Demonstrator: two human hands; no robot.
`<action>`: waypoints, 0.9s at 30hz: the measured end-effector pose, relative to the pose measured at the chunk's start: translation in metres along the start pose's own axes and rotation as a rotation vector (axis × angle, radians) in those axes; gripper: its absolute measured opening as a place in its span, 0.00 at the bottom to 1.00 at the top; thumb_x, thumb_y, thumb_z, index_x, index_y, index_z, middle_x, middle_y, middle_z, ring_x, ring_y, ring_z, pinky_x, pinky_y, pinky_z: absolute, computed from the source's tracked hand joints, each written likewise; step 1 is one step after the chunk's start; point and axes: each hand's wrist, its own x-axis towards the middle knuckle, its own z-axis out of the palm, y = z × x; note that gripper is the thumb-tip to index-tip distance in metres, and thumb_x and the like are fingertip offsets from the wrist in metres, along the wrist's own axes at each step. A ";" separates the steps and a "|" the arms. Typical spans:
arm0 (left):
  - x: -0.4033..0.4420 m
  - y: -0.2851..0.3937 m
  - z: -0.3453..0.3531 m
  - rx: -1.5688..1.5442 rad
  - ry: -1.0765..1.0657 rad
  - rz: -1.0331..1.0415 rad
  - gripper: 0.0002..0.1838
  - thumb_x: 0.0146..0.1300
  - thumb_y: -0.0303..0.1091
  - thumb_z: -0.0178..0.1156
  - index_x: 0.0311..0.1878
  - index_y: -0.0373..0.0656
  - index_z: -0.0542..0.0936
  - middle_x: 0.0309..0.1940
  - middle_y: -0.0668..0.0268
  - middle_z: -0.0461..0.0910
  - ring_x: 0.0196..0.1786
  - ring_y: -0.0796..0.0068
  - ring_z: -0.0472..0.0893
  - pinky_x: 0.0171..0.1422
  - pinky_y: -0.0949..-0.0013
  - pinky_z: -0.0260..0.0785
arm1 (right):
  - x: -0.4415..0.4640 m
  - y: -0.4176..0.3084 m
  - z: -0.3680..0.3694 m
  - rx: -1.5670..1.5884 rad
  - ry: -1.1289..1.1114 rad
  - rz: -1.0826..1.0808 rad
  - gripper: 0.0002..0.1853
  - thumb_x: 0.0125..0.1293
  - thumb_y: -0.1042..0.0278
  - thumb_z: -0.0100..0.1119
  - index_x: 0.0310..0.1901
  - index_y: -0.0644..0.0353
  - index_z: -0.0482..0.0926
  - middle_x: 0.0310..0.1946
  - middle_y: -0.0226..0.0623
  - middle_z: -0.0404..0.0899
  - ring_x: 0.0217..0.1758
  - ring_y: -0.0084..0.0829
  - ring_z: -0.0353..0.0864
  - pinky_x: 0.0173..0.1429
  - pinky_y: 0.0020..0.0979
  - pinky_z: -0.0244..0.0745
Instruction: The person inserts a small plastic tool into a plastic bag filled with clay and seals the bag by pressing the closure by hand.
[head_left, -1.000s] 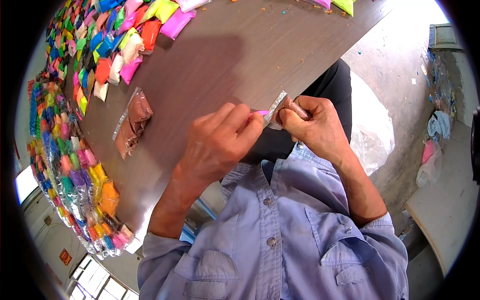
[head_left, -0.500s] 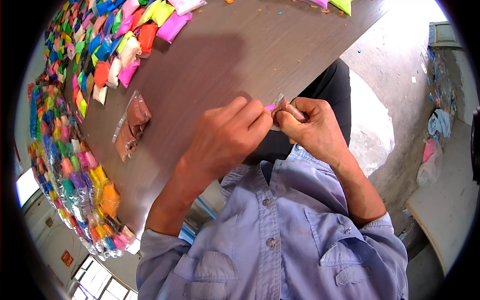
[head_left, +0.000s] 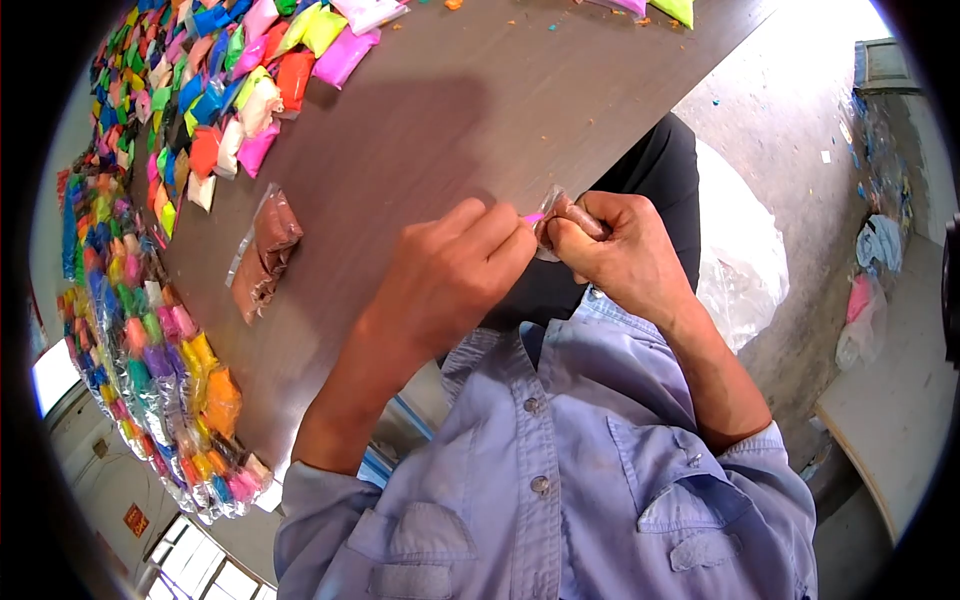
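My right hand (head_left: pixel 632 245) is closed round a small clear bag of brown clay (head_left: pixel 588 222), squeezing it so the clay bulges between thumb and fingers. The bag's loose plastic end points toward my left hand (head_left: pixel 455 255). That hand is closed in a pinch on a small pink tool (head_left: pixel 535 217), whose tip reaches the plastic of the bag; the rest of the tool is hidden in my fingers. A second bag of brown clay (head_left: pixel 270 250) lies flat on the table, left of my left hand.
The brown table (head_left: pixel 400 140) carries a big pile of colourful clay packets (head_left: pixel 215 100) at the far left. Long clear bags of coloured packets (head_left: pixel 160 350) line the left edge. White plastic sheeting (head_left: pixel 740 260) lies on the floor at the right.
My left hand has drawn slightly left, away from the bag, and more of the pink tool shows. My right hand keeps its hold on the bag with little movement.
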 end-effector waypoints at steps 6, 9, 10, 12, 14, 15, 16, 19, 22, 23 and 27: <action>0.010 0.000 0.003 -0.001 0.025 -0.006 0.11 0.59 0.21 0.67 0.46 0.40 0.86 0.34 0.67 0.76 0.36 0.65 0.81 0.33 0.60 0.74 | -0.001 -0.004 -0.001 0.011 -0.015 0.019 0.23 0.69 0.63 0.67 0.21 0.66 0.69 0.18 0.27 0.67 0.27 0.15 0.64 0.28 0.32 0.64; 0.025 -0.005 0.008 0.027 0.048 -0.001 0.10 0.60 0.22 0.68 0.45 0.42 0.86 0.34 0.66 0.75 0.37 0.64 0.82 0.33 0.59 0.74 | 0.000 -0.002 -0.004 -0.040 -0.047 -0.001 0.19 0.73 0.64 0.65 0.25 0.63 0.76 0.21 0.24 0.73 0.25 0.14 0.74 0.29 0.27 0.69; 0.026 -0.007 0.009 0.028 0.049 0.001 0.10 0.60 0.22 0.68 0.45 0.42 0.86 0.34 0.66 0.75 0.37 0.64 0.82 0.33 0.59 0.74 | 0.000 -0.002 -0.004 -0.040 -0.046 -0.002 0.19 0.73 0.64 0.65 0.25 0.63 0.76 0.21 0.24 0.73 0.25 0.14 0.74 0.29 0.27 0.69; 0.026 -0.009 0.010 -0.025 0.095 -0.011 0.08 0.61 0.24 0.68 0.43 0.43 0.84 0.33 0.66 0.75 0.37 0.63 0.82 0.34 0.58 0.75 | 0.000 -0.002 -0.003 -0.027 -0.048 0.017 0.18 0.73 0.62 0.65 0.26 0.64 0.79 0.21 0.25 0.75 0.25 0.14 0.74 0.29 0.26 0.70; 0.026 -0.007 0.007 -0.012 0.087 -0.010 0.08 0.61 0.23 0.68 0.43 0.43 0.84 0.33 0.65 0.75 0.37 0.63 0.82 0.35 0.58 0.75 | -0.001 -0.002 -0.002 -0.032 -0.044 0.012 0.18 0.74 0.62 0.64 0.27 0.64 0.80 0.22 0.25 0.75 0.26 0.15 0.75 0.30 0.26 0.71; 0.026 -0.006 0.007 -0.004 0.079 -0.013 0.08 0.61 0.23 0.68 0.43 0.43 0.84 0.34 0.65 0.75 0.38 0.63 0.82 0.36 0.57 0.76 | -0.002 -0.002 -0.002 -0.040 -0.041 0.012 0.18 0.74 0.61 0.64 0.28 0.65 0.81 0.23 0.25 0.76 0.26 0.15 0.75 0.31 0.26 0.71; 0.025 -0.006 0.007 -0.002 0.082 -0.010 0.08 0.61 0.23 0.68 0.43 0.43 0.84 0.34 0.65 0.75 0.38 0.63 0.82 0.36 0.57 0.76 | -0.001 -0.001 -0.002 -0.041 -0.039 0.009 0.18 0.74 0.61 0.64 0.28 0.65 0.81 0.23 0.25 0.76 0.26 0.15 0.75 0.31 0.26 0.71; 0.023 -0.008 0.010 -0.027 0.089 -0.030 0.09 0.61 0.21 0.67 0.44 0.43 0.84 0.34 0.63 0.75 0.38 0.60 0.83 0.37 0.56 0.76 | -0.002 0.004 0.001 0.019 -0.002 -0.027 0.22 0.70 0.61 0.66 0.23 0.68 0.75 0.18 0.30 0.71 0.26 0.16 0.68 0.29 0.33 0.68; 0.016 -0.020 0.008 0.030 0.123 -0.114 0.09 0.65 0.21 0.68 0.46 0.42 0.85 0.35 0.61 0.77 0.39 0.57 0.84 0.38 0.56 0.76 | -0.013 0.000 -0.003 -0.121 0.218 -0.304 0.14 0.73 0.66 0.68 0.31 0.67 0.83 0.18 0.28 0.71 0.25 0.16 0.69 0.29 0.31 0.69; 0.011 -0.026 0.009 0.017 0.185 -0.178 0.07 0.66 0.24 0.70 0.45 0.44 0.84 0.36 0.62 0.78 0.38 0.56 0.84 0.38 0.54 0.77 | -0.020 -0.009 -0.008 -0.126 0.309 -0.350 0.11 0.74 0.68 0.69 0.35 0.66 0.86 0.18 0.28 0.71 0.25 0.16 0.68 0.29 0.29 0.68; 0.006 -0.019 0.005 -0.179 0.326 -0.332 0.06 0.68 0.26 0.72 0.44 0.45 0.83 0.37 0.61 0.82 0.35 0.50 0.84 0.38 0.53 0.76 | -0.059 -0.040 -0.058 -0.170 0.592 -0.936 0.09 0.78 0.75 0.66 0.55 0.68 0.84 0.39 0.37 0.88 0.39 0.23 0.83 0.42 0.28 0.79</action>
